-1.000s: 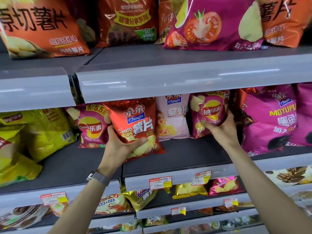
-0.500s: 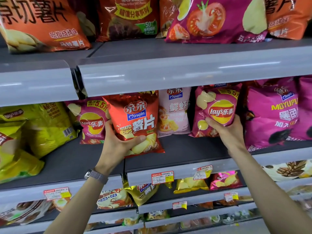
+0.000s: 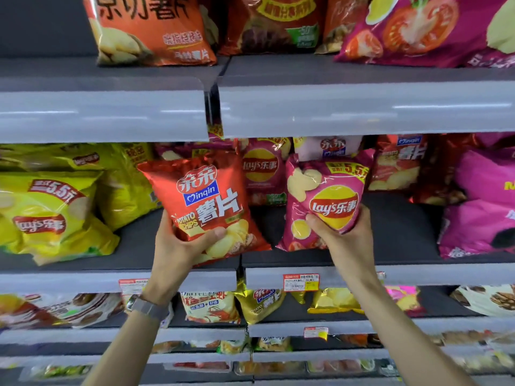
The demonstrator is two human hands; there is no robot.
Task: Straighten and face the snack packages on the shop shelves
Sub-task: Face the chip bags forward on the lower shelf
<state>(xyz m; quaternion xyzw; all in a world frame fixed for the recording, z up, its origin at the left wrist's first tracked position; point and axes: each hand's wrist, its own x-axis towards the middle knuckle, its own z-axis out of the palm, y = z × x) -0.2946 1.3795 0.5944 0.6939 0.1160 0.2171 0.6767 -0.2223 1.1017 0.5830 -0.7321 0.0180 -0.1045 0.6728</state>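
Printed on the glossy red foil chip bag, gripped at its lower edge: white "亲亲" on red, "Qinqin" in white on a blue panel, large "薯片", and "POTATO CHIPS" in yellow at lower left. On the shiny magenta chip bag: "Lay's 乐事" on a red ribbon across a yellow disc, with "5.5" on a yellow corner banner. Same "Lay's 乐事" logo on a second magenta bag standing behind and on the crinkled yellow-green bag at far left, the latter also marked "5.5". Up top, on the large orange bag: big dark characters, partly cut off, "切薯片". Shelf-edge price tags too small to read.
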